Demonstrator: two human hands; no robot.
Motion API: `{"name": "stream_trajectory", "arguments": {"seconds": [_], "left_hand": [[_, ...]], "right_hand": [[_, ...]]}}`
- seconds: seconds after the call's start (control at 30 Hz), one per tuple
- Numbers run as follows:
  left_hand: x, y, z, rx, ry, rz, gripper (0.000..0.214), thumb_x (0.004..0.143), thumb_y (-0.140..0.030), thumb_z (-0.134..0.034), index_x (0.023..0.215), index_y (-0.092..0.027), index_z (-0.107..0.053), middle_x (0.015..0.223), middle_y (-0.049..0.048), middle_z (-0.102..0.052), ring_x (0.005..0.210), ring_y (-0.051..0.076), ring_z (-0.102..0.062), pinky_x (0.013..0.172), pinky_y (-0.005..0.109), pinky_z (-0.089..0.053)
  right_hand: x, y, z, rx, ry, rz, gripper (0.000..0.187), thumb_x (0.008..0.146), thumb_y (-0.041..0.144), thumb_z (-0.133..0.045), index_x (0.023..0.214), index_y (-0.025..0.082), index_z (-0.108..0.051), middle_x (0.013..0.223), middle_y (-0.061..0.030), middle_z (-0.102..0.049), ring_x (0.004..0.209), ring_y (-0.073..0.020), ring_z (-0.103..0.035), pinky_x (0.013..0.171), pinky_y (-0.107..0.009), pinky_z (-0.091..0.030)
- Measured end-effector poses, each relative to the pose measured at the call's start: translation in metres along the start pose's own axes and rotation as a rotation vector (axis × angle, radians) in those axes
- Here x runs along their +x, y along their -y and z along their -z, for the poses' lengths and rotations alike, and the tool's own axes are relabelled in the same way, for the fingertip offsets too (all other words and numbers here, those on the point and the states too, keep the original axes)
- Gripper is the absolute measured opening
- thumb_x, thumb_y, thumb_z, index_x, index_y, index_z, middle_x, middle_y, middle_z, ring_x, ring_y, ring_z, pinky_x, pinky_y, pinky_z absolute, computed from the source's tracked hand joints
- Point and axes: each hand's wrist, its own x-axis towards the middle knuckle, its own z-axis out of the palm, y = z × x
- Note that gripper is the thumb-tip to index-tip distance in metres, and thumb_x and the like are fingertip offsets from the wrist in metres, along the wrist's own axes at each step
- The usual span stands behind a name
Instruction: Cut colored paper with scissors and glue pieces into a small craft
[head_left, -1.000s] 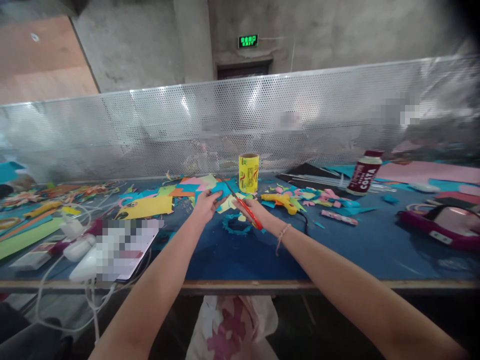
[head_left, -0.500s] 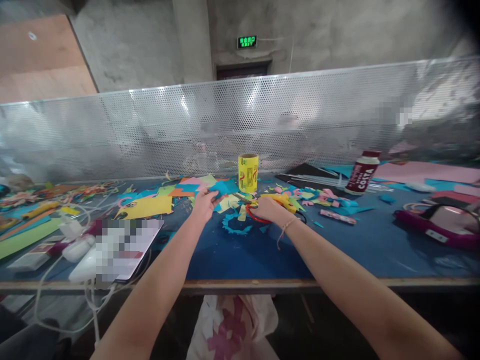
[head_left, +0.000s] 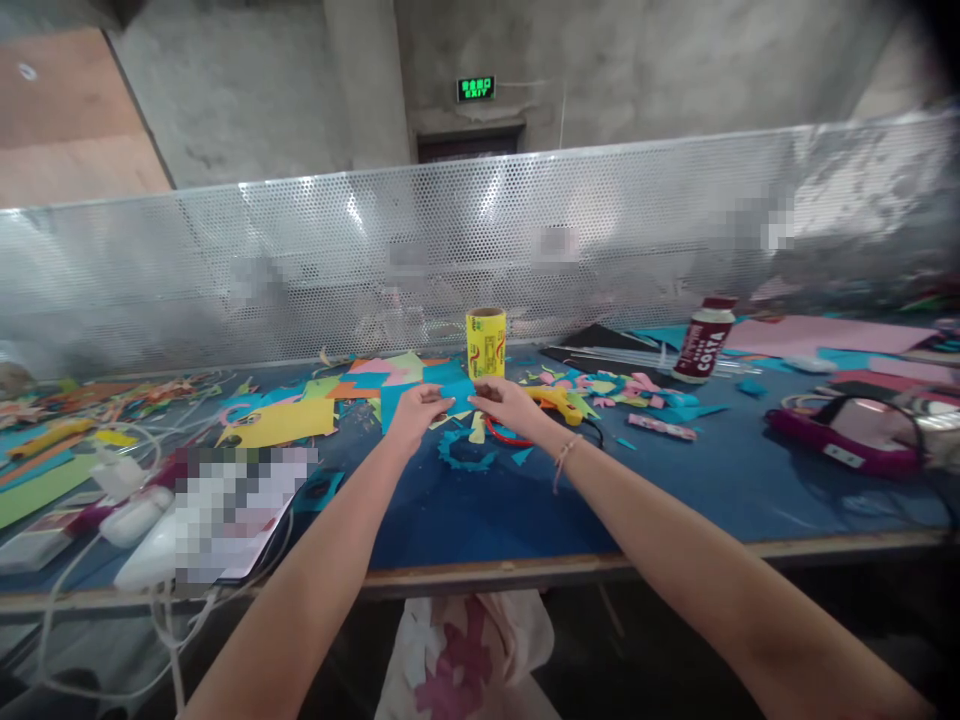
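My left hand [head_left: 415, 412] and my right hand [head_left: 508, 404] both pinch a piece of blue paper [head_left: 452, 384] held between them above the blue table [head_left: 480, 500]. Red-handled scissors [head_left: 504, 433] lie on the table just under my right hand. A jagged blue paper ring [head_left: 465, 455] lies in front of my hands. A yellow roll [head_left: 486, 343] stands upright just beyond the paper.
Coloured paper scraps [head_left: 600, 390] and a yellow glue gun [head_left: 555, 400] lie to the right. A Costa bottle [head_left: 703, 340] stands further right. A yellow sheet [head_left: 277, 422], cables and white devices [head_left: 135, 515] lie left. A perforated metal screen [head_left: 480, 250] backs the table.
My right hand has put the scissors down on the table and come up to the blue paper, which both hands now hold. The view has shifted slightly.
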Motion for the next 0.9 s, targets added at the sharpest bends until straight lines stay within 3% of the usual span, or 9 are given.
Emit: {"name": "stream_trajectory", "arguments": {"seconds": [0.23, 0.4, 0.53, 0.7, 0.9], "left_hand": [[-0.002, 0.001, -0.002, -0.008, 0.011, -0.015, 0.028, 0.051, -0.028, -0.072, 0.071, -0.013, -0.059, 0.057, -0.0010, -0.055, 0.049, 0.008, -0.051, 0.050, 0.021, -0.043], [-0.002, 0.001, -0.002, -0.004, 0.026, -0.042, 0.026, 0.054, -0.030, -0.070, 0.069, -0.012, -0.058, 0.056, -0.0017, -0.052, 0.050, 0.007, -0.049, 0.051, 0.021, -0.043], [-0.003, -0.002, -0.001, -0.010, 0.013, -0.020, 0.030, 0.055, -0.031, -0.070, 0.075, -0.012, -0.060, 0.066, 0.0017, -0.058, 0.056, 0.009, -0.052, 0.055, 0.024, -0.044], [-0.005, -0.008, -0.001, -0.068, 0.025, 0.011, 0.034, 0.054, -0.032, -0.069, 0.081, -0.012, -0.062, 0.072, 0.0040, -0.060, 0.062, 0.011, -0.054, 0.058, 0.026, -0.046], [-0.004, -0.005, -0.001, -0.080, 0.038, 0.006, 0.033, 0.052, -0.027, -0.071, 0.078, -0.012, -0.059, 0.072, 0.0026, -0.059, 0.062, 0.011, -0.054, 0.059, 0.028, -0.047]], "right_hand": [[0.002, -0.004, 0.000, 0.108, 0.022, -0.023, 0.016, 0.068, 0.028, -0.054, 0.077, 0.015, -0.053, 0.069, 0.0002, -0.057, 0.062, -0.0099, -0.054, 0.061, -0.025, -0.047], [0.001, -0.001, 0.000, 0.249, 0.017, -0.107, 0.015, 0.067, 0.021, -0.055, 0.080, 0.016, -0.053, 0.072, -0.0012, -0.058, 0.063, -0.0113, -0.057, 0.061, -0.027, -0.051], [0.001, -0.001, 0.001, 0.266, 0.016, -0.086, 0.022, 0.065, 0.015, -0.054, 0.088, 0.017, -0.054, 0.072, -0.0016, -0.057, 0.064, -0.0131, -0.058, 0.064, -0.031, -0.052], [-0.001, 0.000, 0.003, 0.090, -0.013, 0.126, 0.050, 0.064, 0.008, -0.050, 0.111, 0.024, -0.048, 0.106, -0.0069, -0.051, 0.069, -0.0112, -0.059, 0.063, -0.029, -0.053], [-0.003, 0.002, 0.007, -0.161, -0.042, 0.417, 0.011, 0.070, 0.014, -0.055, 0.075, 0.021, -0.063, 0.108, -0.0070, -0.049, 0.099, -0.0194, -0.051, 0.069, -0.030, -0.052]]}}
